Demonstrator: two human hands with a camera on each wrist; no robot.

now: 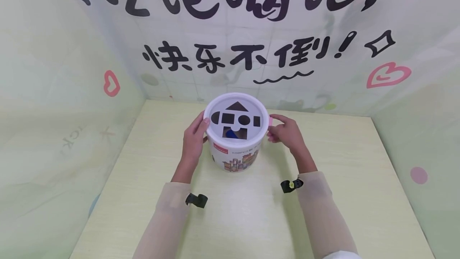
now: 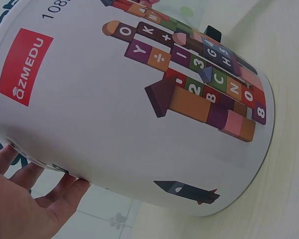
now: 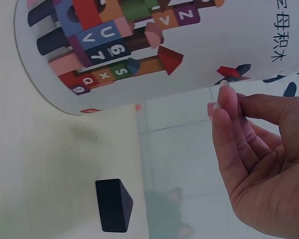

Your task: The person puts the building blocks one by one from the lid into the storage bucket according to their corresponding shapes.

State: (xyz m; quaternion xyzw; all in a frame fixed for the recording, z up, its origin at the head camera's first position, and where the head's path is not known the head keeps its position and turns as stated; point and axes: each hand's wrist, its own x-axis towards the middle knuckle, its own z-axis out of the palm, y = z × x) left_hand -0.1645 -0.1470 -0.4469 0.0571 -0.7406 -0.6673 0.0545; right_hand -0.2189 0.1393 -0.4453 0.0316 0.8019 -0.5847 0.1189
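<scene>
A white toy-block bucket (image 1: 235, 157) stands upright on the table, with printed pictures of lettered blocks on its wall. Its white lid (image 1: 230, 144) has several shaped cut-outs, and something blue shows through the lowest one. With the thumb on the lid's rim and fingers against the side, my left hand (image 1: 193, 141) holds the bucket. At the opposite side, my right hand (image 1: 289, 133) pinches a small pink tab (image 1: 270, 121) near the rim. That tab is mostly covered by the fingers in the right wrist view, where the fingertips are close to the bucket's wall.
A dark triangular block (image 3: 112, 205) lies on the pale table (image 1: 230, 215) near its back edge, to the right of the bucket. Printed curtain-like walls (image 1: 230, 51) enclose the back and both sides. Each forearm wears a small black device (image 1: 197, 200).
</scene>
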